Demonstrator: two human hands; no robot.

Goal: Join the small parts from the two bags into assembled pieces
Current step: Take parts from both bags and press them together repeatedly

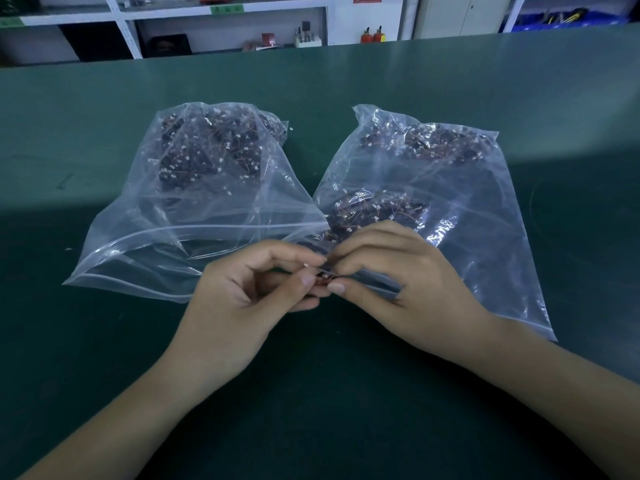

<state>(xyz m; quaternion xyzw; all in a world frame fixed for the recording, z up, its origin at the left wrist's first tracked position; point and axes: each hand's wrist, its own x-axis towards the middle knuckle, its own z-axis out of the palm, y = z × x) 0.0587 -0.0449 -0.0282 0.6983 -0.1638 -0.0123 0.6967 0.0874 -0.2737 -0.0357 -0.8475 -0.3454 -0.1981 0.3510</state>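
**Two hands pressing small parts together in front of the bags**

The person is working just in front of the right bag (pixel 450 188), at its open mouth. The left hand (pixel 242 296) is pinching a small part (pixel 320 280) with a white end between thumb and forefinger; the right hand (pixel 391 271) is pinching the same reddish-brown piece from the other side, fingertips almost touching. Whether the two parts are already seated is too small to tell. The left bag (pixel 194 188) is lying beside the right bag, touching it, both full of dark parts with thin wires, on the green table (pixel 104 358). The join probably needs a straight, aligned push with a light grip, keeping the thin wires from bending or snagging the plastic.
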